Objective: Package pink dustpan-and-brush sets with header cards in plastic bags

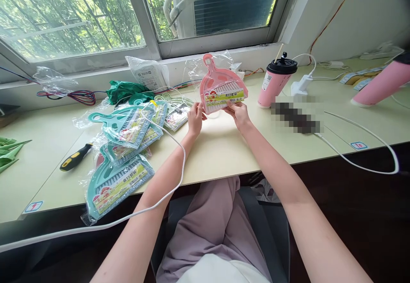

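A pink dustpan-and-brush set (213, 80) in clear wrapping is held upright above the far part of the table, its handle pointing up. It carries a yellow-green label with a mushroom picture. My left hand (196, 118) pinches its lower left corner. At the lower right edge, my right hand (237, 113) grips it with the fingers partly behind the set. Left of my hands lies a pile of wrapped teal dustpan sets (123, 178), overlapping one another. A pale green wrapped set (177, 116) rests just beyond the pile.
A white cable (184, 157) crosses over my left forearm. A pink cup with a black lid (277, 80) stands right, beside a white plug adapter (301, 85). A black-and-yellow screwdriver (76, 157) lies left. Green crumpled plastic (128, 91) sits near the window.
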The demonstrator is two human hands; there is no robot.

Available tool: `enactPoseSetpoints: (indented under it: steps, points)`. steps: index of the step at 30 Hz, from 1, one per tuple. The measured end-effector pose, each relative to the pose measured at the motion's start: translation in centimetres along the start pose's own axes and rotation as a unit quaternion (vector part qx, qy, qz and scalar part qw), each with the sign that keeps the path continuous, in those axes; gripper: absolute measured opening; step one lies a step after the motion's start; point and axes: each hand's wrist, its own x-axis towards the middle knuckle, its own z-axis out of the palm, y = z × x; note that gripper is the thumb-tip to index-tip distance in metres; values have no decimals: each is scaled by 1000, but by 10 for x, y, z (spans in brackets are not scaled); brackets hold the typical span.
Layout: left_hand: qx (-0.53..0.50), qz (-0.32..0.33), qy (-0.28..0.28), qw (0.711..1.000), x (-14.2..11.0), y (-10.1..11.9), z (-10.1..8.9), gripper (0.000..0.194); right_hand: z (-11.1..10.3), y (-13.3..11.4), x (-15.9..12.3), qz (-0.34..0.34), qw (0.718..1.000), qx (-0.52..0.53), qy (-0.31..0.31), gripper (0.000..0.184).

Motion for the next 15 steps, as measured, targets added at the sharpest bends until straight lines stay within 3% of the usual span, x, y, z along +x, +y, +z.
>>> enactPoseSetpoints:
  steps: [15]
  points:
    - [45,23,-31,998,-5,1,0,42,0,2,0,-28,999,-2,16,40]
